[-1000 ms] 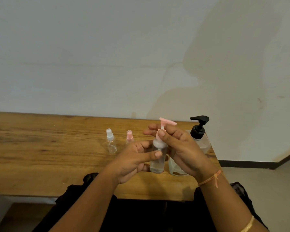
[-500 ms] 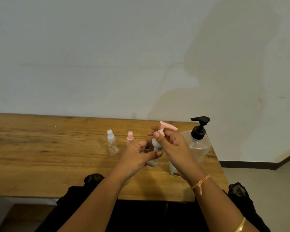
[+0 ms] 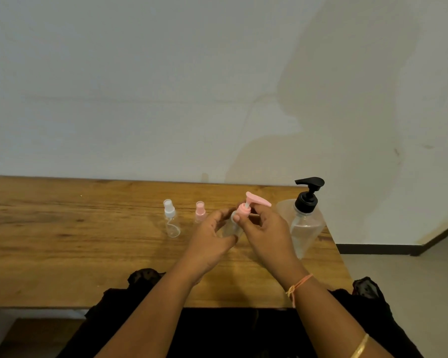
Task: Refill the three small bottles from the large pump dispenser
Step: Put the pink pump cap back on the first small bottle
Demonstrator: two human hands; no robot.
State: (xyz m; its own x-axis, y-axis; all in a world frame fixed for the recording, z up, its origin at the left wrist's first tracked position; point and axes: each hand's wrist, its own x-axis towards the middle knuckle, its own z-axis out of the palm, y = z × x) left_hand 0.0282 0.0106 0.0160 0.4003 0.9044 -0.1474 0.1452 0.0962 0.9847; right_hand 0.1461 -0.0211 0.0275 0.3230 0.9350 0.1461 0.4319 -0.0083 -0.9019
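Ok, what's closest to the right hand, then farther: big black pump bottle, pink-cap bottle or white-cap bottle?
1. Big black pump bottle, just right of the right hand.
2. Pink-cap bottle, to the left.
3. White-cap bottle, farthest left.

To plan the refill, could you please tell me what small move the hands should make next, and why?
Probably twist the pink plastic pump cap off: the right hand pinches its collar, the left hand grips the small clear plastic bottle, and the cap looks seated, so the large clear dispenser with the black pump cannot fill it yet.
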